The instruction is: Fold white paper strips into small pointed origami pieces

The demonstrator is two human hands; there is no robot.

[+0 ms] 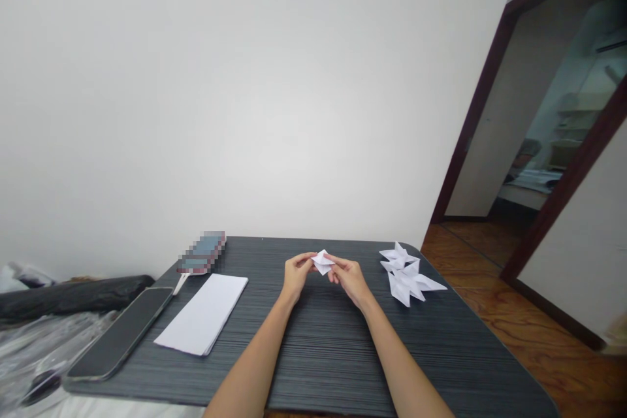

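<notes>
A small piece of folded white paper (322,263), roughly diamond-shaped with a crease across its middle, is held between my two hands above the dark table (323,353). My left hand (296,274) pinches its left corner between thumb and fingers. On the other side, my right hand (349,275) grips the right corner, its forefinger along the upper edge. To the right lie several folded white paper shapes (406,274) with pointed tips, clustered together. A stack of white paper sheets (206,313) rests on the table to the left.
A dark-screened phone (122,336) lies at the table's left edge, with a blurred-out device (203,253) and white cable (181,283) behind it. Plastic-wrapped items (44,346) sit beyond that edge. A white wall (294,91) stands behind; a doorway (519,117) opens at right.
</notes>
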